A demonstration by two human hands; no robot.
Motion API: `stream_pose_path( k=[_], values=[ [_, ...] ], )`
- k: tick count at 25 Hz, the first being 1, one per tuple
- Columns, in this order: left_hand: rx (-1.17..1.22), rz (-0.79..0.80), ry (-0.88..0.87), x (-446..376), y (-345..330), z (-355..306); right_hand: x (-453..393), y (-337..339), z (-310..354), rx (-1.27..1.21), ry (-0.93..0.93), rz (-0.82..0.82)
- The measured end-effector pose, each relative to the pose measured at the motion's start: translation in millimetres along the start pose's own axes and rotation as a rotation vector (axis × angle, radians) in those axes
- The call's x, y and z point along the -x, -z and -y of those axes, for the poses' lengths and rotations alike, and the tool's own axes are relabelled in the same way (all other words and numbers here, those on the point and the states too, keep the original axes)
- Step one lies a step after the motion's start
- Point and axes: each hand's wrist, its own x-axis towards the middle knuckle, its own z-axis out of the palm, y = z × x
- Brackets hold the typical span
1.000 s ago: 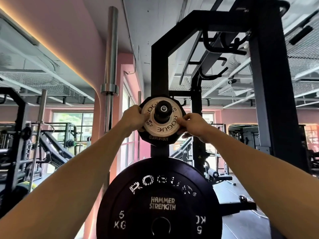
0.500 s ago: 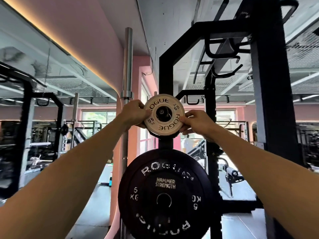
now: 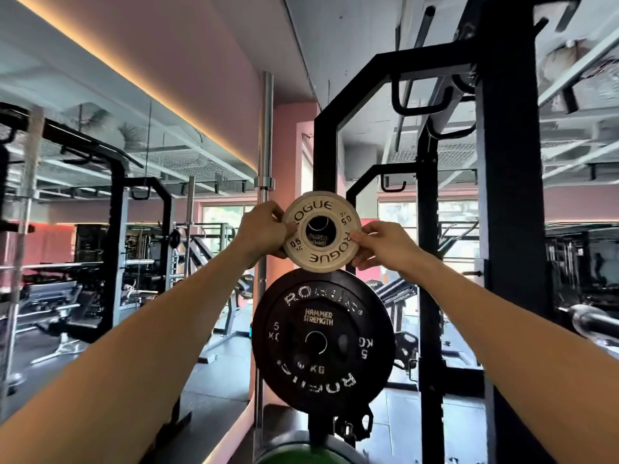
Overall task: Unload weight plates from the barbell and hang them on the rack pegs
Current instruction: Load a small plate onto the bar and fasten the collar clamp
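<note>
Two hands are being used: the small white plate is being pinched at its rim by the left hand and right hand, flat face toward the camera, just above the black plate, its bore being lined up with the rack upright.

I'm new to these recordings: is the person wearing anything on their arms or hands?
No. Both forearms are bare as far as the picture shows, with no sleeves, watch or bands. The left hand and right hand wear no gloves, and I see no rings.
</note>
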Motion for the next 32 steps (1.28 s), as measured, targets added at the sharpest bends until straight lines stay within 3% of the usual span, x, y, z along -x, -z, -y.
stream_pose_path(
  k=[9,15,24,32],
  values=[
    [0.028,0.029,0.020,112.6,21.0,-64.7,115.8,30.4,48.5,0.012,-0.035,0.029],
    [0.103,0.114,0.030,176.9,-1.6,-106.4,196.3,82.4,69.6,0.113,-0.120,0.004],
    [0.191,0.274,0.029,230.0,-100.4,-194.5,281.4,209.1,68.9,0.129,-0.190,-0.106],
    [0.238,0.374,0.050,281.8,-251.2,-271.7,347.6,370.3,31.6,0.202,-0.264,-0.156]
  ],
)
